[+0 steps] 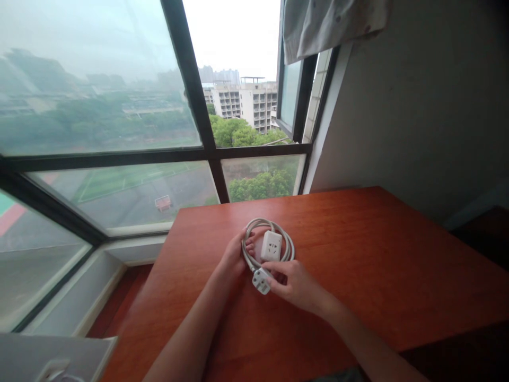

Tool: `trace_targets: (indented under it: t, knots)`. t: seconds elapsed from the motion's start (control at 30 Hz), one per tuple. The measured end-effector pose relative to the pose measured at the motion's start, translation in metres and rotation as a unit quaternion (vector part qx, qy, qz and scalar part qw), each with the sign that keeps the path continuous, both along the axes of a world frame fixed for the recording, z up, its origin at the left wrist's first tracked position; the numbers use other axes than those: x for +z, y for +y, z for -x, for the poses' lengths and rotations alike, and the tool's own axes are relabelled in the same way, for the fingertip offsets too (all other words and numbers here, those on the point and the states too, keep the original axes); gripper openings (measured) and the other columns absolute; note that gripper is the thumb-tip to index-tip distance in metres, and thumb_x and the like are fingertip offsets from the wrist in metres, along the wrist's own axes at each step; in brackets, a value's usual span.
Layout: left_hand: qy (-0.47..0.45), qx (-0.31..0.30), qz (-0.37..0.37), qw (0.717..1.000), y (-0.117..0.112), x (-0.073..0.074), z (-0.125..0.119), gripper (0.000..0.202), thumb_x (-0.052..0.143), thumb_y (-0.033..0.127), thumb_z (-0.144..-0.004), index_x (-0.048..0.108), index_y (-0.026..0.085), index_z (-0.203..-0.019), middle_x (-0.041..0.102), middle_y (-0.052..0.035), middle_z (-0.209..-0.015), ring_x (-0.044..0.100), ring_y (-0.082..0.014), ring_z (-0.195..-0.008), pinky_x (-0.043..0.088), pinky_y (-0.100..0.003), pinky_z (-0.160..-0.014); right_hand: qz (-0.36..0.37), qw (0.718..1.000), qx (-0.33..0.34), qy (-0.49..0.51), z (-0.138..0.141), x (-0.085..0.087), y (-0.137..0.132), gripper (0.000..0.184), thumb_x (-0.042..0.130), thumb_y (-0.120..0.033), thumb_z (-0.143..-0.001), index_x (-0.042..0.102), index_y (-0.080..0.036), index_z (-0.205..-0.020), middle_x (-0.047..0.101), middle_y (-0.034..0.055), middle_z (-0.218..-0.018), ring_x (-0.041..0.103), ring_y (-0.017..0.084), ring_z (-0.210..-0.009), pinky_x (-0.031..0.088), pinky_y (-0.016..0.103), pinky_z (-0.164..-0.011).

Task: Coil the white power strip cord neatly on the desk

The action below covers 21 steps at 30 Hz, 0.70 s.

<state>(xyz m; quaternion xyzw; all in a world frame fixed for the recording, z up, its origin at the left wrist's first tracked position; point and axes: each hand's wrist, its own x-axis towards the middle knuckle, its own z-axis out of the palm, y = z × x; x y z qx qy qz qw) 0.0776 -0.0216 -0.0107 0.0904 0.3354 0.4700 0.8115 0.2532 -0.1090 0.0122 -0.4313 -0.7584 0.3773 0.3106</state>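
Note:
A white extension cord (293, 245) is wound into a loose coil above the reddish-brown table (358, 254). Its socket block (272, 245), with outlet holes facing up, sits inside the ring of cable. The white plug (261, 281) hangs at the near side of the coil. My left hand (237, 251) grips the coil's left side, fingers curled around the cable. At the near right, my right hand (292, 282) pinches the plug end between thumb and fingers. Some fingertips of both hands are hidden behind the cord.
Dark-framed windows (210, 154) stand behind and left of the table, one pane swung open. A patterned cloth (334, 26) hangs at upper right beside a grey wall (413, 106). At lower left is a white ledge (59, 353).

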Motion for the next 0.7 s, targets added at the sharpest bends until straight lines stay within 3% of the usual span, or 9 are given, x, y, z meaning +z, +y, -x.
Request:
trace_targets:
  t: [0.27,0.4,0.5,0.6,0.63,0.7]
  knots:
    - [0.036,-0.006,-0.007,0.999,-0.002,0.006,0.002,0.012,0.048,0.021,-0.093,0.051,0.013,-0.086,0.041,0.0073,-0.054,0.038,-0.0012,-0.036,0.033,-0.008,-0.036,-0.035,0.998,0.003,-0.053,-0.003,-0.009,-0.007,0.03,0.056,-0.023,-0.086,0.07,-0.022,-0.112,0.073,0.0035,-0.088,0.063,0.015,-0.069,0.043,0.023,-0.065]
    - [0.14,-0.015,-0.063,0.988,-0.004,0.004,0.0,0.019,0.054,0.025,-0.088,0.049,0.014,-0.074,0.041,0.0063,-0.053,0.038,-0.0024,-0.038,0.032,-0.011,-0.036,-0.024,0.997,-0.011,-0.072,-0.017,-0.008,-0.003,0.026,0.055,-0.027,-0.088,0.07,-0.023,-0.109,0.074,0.0026,-0.086,0.063,0.015,-0.068,0.042,0.023,-0.064]
    - [0.254,-0.008,-0.141,0.957,-0.003,0.001,-0.001,0.014,0.058,0.027,-0.084,0.053,0.014,-0.085,0.052,0.0029,-0.063,0.045,-0.005,-0.042,0.039,-0.015,-0.04,-0.02,0.994,-0.044,-0.099,-0.022,-0.011,-0.002,0.02,0.057,-0.03,-0.089,0.072,-0.022,-0.099,0.073,0.003,-0.085,0.063,0.016,-0.071,0.041,0.024,-0.065]
    - [0.411,-0.047,-0.223,0.883,-0.002,0.0,0.003,0.02,0.051,0.032,-0.088,0.055,0.015,-0.097,0.059,-0.0003,-0.07,0.051,-0.0093,-0.047,0.044,-0.021,-0.046,-0.022,0.991,-0.066,-0.117,-0.022,-0.014,-0.003,0.018,0.057,-0.032,-0.089,0.071,-0.021,-0.092,0.073,0.0038,-0.087,0.063,0.017,-0.075,0.04,0.024,-0.067]
    - [0.482,-0.063,-0.252,0.837,-0.001,0.001,0.005,0.021,0.047,0.033,-0.09,0.056,0.015,-0.096,0.059,-0.0013,-0.07,0.053,-0.0114,-0.051,0.045,-0.022,-0.05,-0.019,0.99,-0.069,-0.122,-0.022,-0.015,-0.003,0.018,0.057,-0.033,-0.089,0.07,-0.021,-0.091,0.073,0.0037,-0.086,0.063,0.017,-0.074,0.04,0.024,-0.066]
    - [0.637,-0.082,-0.305,0.703,-0.002,0.004,0.01,0.023,0.042,0.033,-0.093,0.058,0.016,-0.091,0.062,-0.0047,-0.073,0.059,-0.0161,-0.062,0.047,-0.027,-0.06,-0.007,0.988,-0.071,-0.134,-0.021,-0.015,-0.003,0.019,0.056,-0.034,-0.089,0.07,-0.021,-0.088,0.073,0.0035,-0.084,0.063,0.016,-0.072,0.038,0.024,-0.064]
